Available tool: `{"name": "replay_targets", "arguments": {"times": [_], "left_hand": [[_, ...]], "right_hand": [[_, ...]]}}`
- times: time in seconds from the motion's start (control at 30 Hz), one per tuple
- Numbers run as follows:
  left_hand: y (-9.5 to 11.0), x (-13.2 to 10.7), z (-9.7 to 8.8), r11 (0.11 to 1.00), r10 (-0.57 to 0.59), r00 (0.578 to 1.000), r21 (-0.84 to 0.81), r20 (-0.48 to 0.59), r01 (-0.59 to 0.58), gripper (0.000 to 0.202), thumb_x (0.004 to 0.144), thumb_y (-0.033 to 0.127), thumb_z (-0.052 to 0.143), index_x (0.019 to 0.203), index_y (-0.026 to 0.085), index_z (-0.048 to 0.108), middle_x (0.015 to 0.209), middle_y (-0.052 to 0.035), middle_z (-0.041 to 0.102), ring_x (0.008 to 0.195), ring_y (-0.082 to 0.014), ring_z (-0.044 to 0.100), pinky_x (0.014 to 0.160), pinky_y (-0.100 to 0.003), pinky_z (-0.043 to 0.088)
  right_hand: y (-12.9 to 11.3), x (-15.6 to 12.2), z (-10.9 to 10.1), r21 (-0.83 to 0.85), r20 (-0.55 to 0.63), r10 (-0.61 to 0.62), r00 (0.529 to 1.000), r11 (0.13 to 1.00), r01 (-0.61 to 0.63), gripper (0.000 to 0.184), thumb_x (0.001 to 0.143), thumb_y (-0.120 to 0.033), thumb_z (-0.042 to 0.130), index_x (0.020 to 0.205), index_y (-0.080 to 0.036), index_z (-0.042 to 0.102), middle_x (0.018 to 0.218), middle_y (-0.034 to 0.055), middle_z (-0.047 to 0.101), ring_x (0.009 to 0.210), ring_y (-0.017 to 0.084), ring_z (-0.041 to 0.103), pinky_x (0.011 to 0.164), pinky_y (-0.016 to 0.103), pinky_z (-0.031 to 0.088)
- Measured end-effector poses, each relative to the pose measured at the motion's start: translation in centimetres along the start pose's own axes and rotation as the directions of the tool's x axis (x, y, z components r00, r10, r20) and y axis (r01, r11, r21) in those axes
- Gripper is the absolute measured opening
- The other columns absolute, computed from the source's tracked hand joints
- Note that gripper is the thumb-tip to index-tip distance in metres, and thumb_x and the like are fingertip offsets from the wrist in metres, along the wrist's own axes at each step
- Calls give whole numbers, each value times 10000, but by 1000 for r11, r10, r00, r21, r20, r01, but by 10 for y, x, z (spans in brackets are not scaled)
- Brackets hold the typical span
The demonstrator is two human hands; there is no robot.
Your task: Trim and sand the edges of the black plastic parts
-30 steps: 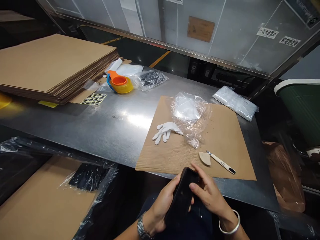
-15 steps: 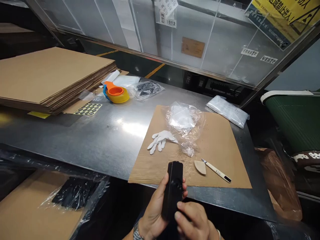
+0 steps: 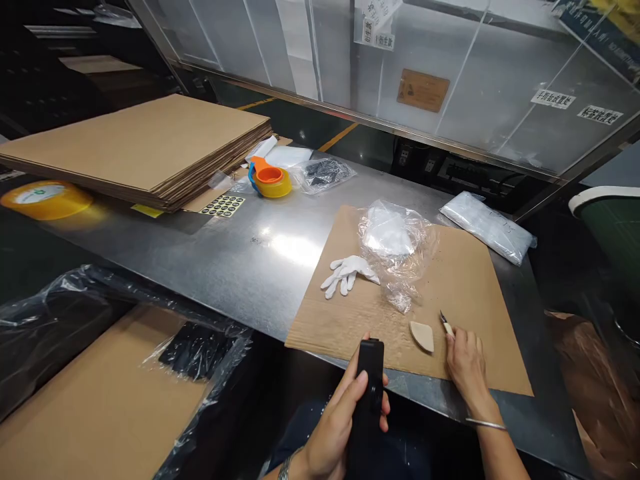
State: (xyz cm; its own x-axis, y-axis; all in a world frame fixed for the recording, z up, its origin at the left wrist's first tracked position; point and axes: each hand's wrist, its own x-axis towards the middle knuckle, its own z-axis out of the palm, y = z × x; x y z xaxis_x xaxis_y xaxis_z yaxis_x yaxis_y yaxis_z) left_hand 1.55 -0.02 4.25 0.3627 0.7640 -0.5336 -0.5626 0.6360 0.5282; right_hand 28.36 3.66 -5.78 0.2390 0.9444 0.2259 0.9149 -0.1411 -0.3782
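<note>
My left hand is wrapped round a long black device, held upright just before the table's front edge. My right hand rests on a brown cardboard sheet, its fingers closed over the white-handled knife; only the blade end shows. A beige wedge-shaped piece lies just left of that hand. Farther back on the sheet lie a white glove and a crumpled clear plastic bag.
The steel table carries a stack of cardboard sheets, an orange and yellow tape dispenser, a sticker sheet, bagged items and a yellow tape roll. A plastic-lined box sits lower left. A clear screen stands behind.
My right hand has left the black device and moved right onto the knife on the cardboard. My left hand alone now holds the device. The view has shifted a little.
</note>
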Motion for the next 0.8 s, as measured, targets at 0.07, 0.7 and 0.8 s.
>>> {"name": "replay_targets", "arguments": {"times": [0.07,0.7,0.8], "left_hand": [[0,-1,-4,1000,9,999,-9,31,-9,667,827,310,523,1417,294,213,991,-71,566,736,-150,535,657,-294,434],[-10,-12,-18,983,111,989,139,99,-124,751,733,293,669,1380,364,294,861,-20,536,640,-132,500,852,-390,406],[-10,-13,-19,980,110,990,156,88,-123,758,730,299,670,1385,342,292,850,-27,531,641,-142,504,841,-400,413]], "right_hand": [[-5,-3,-5,53,13,58,998,997,-59,368,911,-418,279,887,-144,522,796,128,539,741,256,517,660,410,425],[-124,-56,-78,564,338,-426,839,806,182,322,930,-137,338,1207,-264,443,827,31,544,707,144,549,620,252,449],[-126,-56,-78,471,299,-458,837,834,288,374,924,-123,341,1275,-234,405,851,56,545,732,165,542,630,286,453]]}}
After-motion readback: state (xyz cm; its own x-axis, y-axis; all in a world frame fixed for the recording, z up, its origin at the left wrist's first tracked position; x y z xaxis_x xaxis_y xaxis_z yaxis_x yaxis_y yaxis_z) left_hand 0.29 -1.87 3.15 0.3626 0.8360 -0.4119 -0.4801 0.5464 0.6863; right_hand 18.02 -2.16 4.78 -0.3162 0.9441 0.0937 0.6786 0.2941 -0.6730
